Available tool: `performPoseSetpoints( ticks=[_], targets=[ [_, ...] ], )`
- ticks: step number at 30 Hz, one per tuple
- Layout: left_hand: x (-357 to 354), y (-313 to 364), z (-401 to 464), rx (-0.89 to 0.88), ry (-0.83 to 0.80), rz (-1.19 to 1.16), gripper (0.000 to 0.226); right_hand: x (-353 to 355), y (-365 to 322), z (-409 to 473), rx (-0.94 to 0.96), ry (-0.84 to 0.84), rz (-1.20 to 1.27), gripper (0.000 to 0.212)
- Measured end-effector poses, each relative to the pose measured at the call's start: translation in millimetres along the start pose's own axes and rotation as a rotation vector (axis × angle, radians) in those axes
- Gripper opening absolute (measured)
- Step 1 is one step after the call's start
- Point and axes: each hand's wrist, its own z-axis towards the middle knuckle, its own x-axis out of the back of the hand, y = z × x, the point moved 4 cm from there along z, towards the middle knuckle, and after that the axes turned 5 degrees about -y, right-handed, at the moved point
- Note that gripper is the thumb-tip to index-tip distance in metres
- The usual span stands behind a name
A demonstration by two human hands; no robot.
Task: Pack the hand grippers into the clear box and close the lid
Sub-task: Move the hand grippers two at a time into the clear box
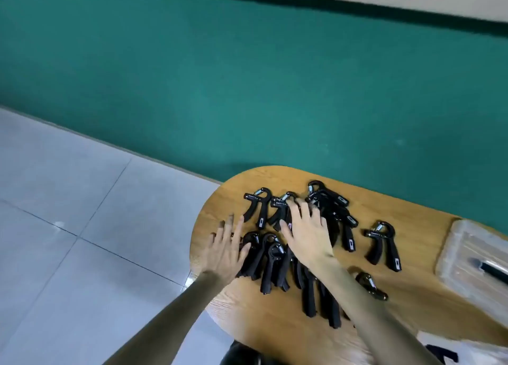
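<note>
while both hands reach out over the wooden tabletop (pixel 275 323), black hand grippers (pixel 324 227) lie scattered beneath and around them.
the left hand (pixel 226 250) is spread flat with fingers apart, grasping nothing, its fingertips at the left edge of the near cluster of grippers. the right hand (pixel 306 232) is also spread, palm down on the far pile; whether its fingers have closed on one i cannot tell. one gripper (pixel 383 246) lies alone to the right, between the pile and the clear box (pixel 467 257), which sits at the tabletop's right edge with a dark item inside. beyond the rounded tabletop runs a green wall (pixel 247 76); pale grey floor tiles (pixel 68 199) lie to the left.
</note>
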Motion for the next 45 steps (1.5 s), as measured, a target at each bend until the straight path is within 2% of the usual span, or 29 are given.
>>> performPoseSetpoints(
  ticks=[2, 7, 14, 19, 27, 33, 45],
  targets=[
    [-23.4, 0.2, 10.4, 0.047, -0.072, -0.089, 0.075, -18.3, 5.7, 11.1, -0.032, -0.038, 0.037, 0.054],
    [-88.3, -11.6, 31.1, 0.069, -0.064, -0.125, 0.071, -79.4, 8.7, 30.7, 0.003, -0.097, 0.02, 0.053],
    [-139.5, -21.3, 37.1, 0.013, -0.185, -0.152, 0.077, -122.8, -26.0, 73.7, 0.116, -0.113, 0.007, 0.053],
    [-155.5, -30.6, 41.0, 0.03, -0.145, -0.237, 0.074, -146.9, -42.7, 83.6, 0.16, -0.14, 0.008, 0.053],
    [-164.8, -53.6, 52.5, 0.027, -0.047, -0.216, 0.071, -171.9, -55.3, 114.2, 0.21, -0.175, -0.014, 0.055],
    [-178.0, -61.0, 56.9, 0.029, -0.013, -0.187, 0.065, -194.7, -56.5, 129.2, 0.237, -0.223, -0.019, 0.073],
    [-189.1, -64.9, 58.7, 0.087, 0.043, -0.222, 0.063, -209.3, -54.6, 144.2, 0.194, -0.193, -0.002, 0.065]
  ],
)
